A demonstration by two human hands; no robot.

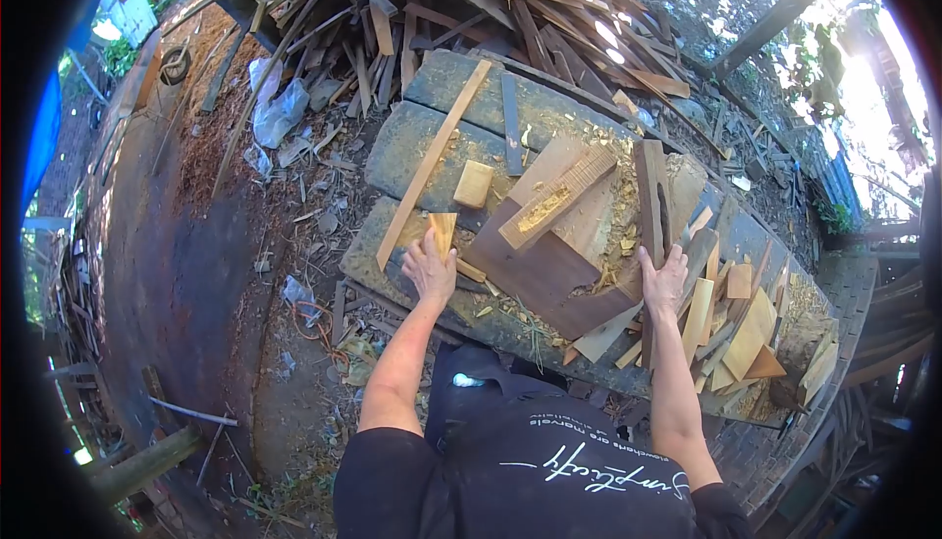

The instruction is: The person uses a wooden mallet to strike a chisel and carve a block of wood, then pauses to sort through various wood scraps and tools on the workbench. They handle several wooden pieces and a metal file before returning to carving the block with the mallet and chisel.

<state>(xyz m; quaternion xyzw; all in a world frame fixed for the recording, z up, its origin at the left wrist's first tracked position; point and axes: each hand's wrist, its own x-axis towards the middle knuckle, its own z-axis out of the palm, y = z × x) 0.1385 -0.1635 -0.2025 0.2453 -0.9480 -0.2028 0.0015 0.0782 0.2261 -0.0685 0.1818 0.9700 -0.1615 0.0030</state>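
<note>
Fingers of your left hand [430, 269] curl around the lower end of a small tapered wood wedge [443, 230], holding it upright near the left edge of the workbench [392, 152]. Your right hand [664, 282] lies flat with its fingers spread loosely on the right end of the big dark wood block [549, 269], gripping nothing; its fingertips reach up to the foot of a dark upright board [650, 196] that stands against the block.

On top of the block rests a pale ridged plank [556, 198], laid at a slant, with pale shavings [613, 235] scattered round it. A long thin batten [432, 161] runs diagonally across the bench just left of the wedge, from the far edge down to the near left corner. Between batten and block sits a small pale wood offcut [473, 184], apart from both. A dark narrow strip [511, 125] lies farther back on the bench.

At the right end of the bench a heap of short light-coloured offcuts [741, 328] is stacked, just beside your right hand. Beyond the far edge, a great pile of scrap timber [510, 9] covers the ground.

Your black shirt [549, 470] carries white writing, seen upside down; the script word and the small line beside it are too warped to read with any certainty.
</note>
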